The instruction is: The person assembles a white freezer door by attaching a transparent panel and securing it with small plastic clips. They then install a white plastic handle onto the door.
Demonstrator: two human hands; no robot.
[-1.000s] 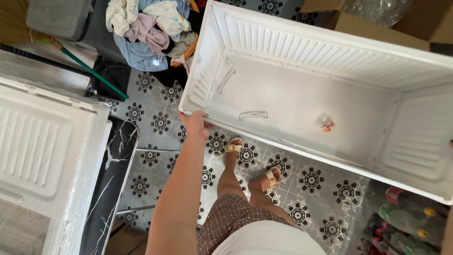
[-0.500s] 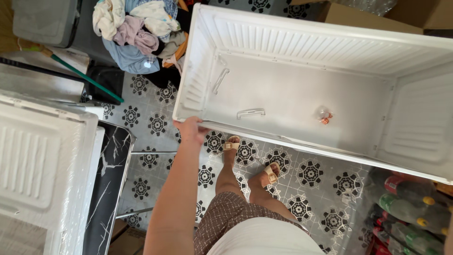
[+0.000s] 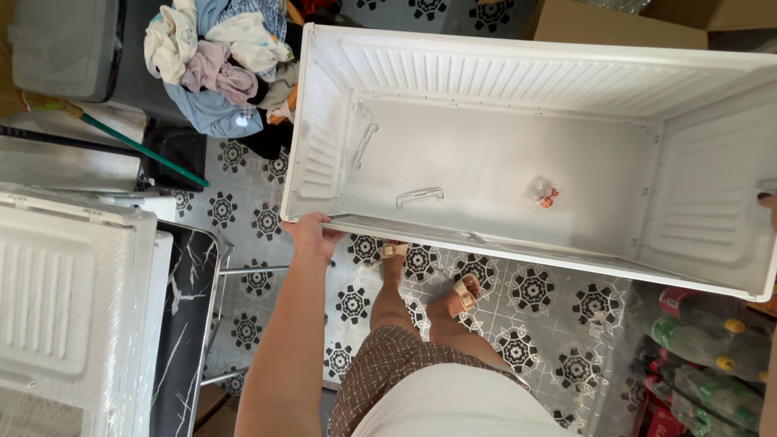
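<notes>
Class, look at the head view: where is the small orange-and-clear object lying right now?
The small orange-and-clear object lies on the inner floor of the white liner tub, right of centre, right of the moulded handle, far from the left hand gripping the tub's near-left corner.

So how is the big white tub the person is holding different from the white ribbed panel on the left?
The white tub is an open, deep box with walls, seen from above, while the ribbed panel lies flat as a shallow slab. The left hand has its grip on the tub's near corner; nothing touches the panel. The tub holds a small wrapped item; the panel holds nothing. Both are white moulded plastic with ribbed surfaces.
</notes>
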